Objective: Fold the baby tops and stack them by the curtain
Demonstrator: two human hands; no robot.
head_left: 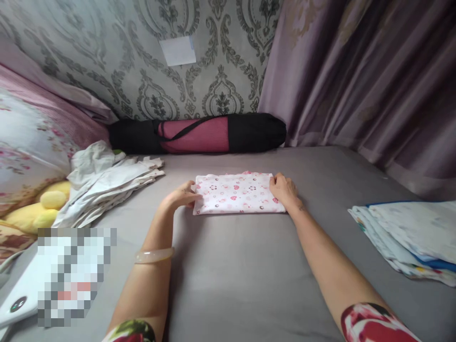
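Observation:
A folded white cloth point(233, 194) with pink and red hearts and small flowers lies flat in front of me, as a wide rectangle. At its left edge, my left hand point(182, 194) pinches the cloth, the thumb on top and the other fingers partly hidden. My right hand point(284, 189) grips the opposite end near the upper right corner, its fingertips curled and partly out of sight. A pale bangle point(154, 255) circles my left forearm.
The grey sheet point(228, 275) spreads under everything. To the left are crumpled pale cloths point(114, 183), a yellow plush toy point(26, 216) and a white device point(21, 297), partly pixelated. Folded light-blue cloths point(409, 237) lie right. A black and maroon bag point(195, 134) lines the wall.

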